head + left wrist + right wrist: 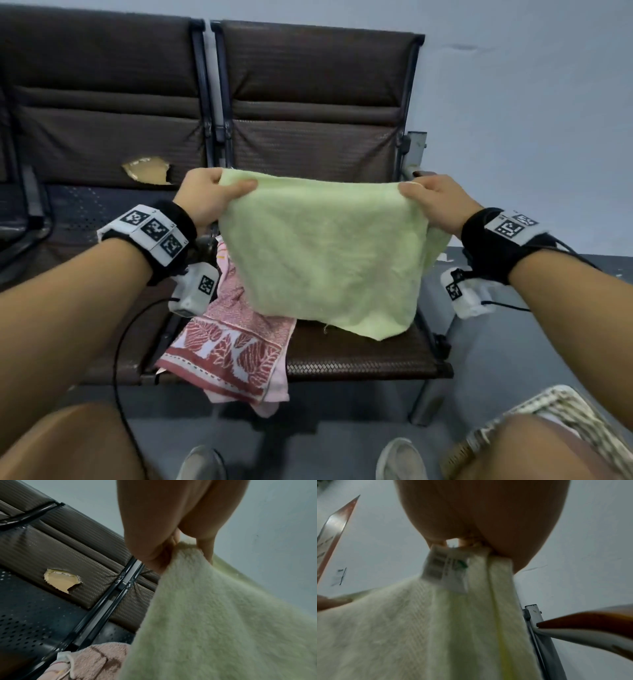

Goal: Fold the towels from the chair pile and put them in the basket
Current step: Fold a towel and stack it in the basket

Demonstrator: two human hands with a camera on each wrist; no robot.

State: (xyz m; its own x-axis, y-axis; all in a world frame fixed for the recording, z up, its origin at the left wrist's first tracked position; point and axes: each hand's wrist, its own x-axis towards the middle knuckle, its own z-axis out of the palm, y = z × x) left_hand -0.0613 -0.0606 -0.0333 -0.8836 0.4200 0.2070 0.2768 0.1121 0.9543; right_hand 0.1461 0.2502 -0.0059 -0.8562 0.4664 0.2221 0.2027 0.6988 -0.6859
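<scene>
1. Grip: our left hand (205, 197) pinches the top left corner of the green towel (325, 253), thumb over the near face, fingers curled behind. Our right hand (435, 200) pinches the top right corner the same way — both closed on cloth, nothing else held.
2. The right wrist view shows a white care label (447, 572) just under the right fingers (464, 542), so that corner carries the hem and tag.
3. Towel location: held up in the air, spread between the hands in front of the chair (359, 356); its lower edge hangs down over the seat, and whether it touches we cannot tell.
4. Handling, our judgement: soft terry, light, limp, no stiffness, not fragile. It sags in the middle, so corners are the right holds; a looser pinch would let it slip.
5. Next fold likely needs the two corners brought together, keeping the top edge taut.
6. Pile: a red-and-white patterned towel (233, 353) lies on the seat front, hanging over the edge, with pink cloth (96, 660) by it.
7. Basket (561, 411) — woven, on the floor at lower right, by our right knee.
</scene>
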